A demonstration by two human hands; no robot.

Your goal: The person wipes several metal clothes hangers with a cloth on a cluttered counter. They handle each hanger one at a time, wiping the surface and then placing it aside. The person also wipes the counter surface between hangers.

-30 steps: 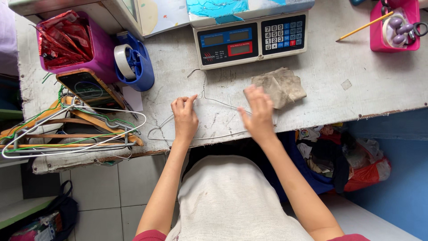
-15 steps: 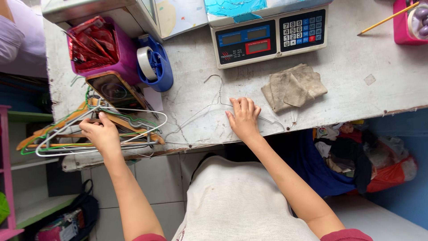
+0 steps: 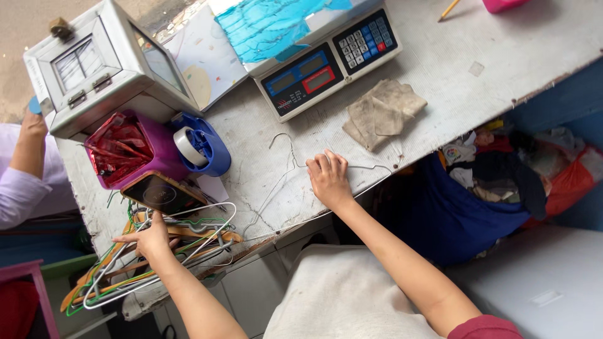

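Two hands, right hand (image 3: 328, 179) fingers flat on wire hanger (image 3: 295, 164), left hand (image 3: 149, 239) gripping hanger pile (image 3: 207, 242)

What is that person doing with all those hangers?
A person at a worn white counter has the right hand pressed on a thin wire hanger lying flat. The left hand rests on a pile of wire and wooden hangers at the counter's end. Beside it lies a phone; a weighing scale and folded cloth sit farther back.
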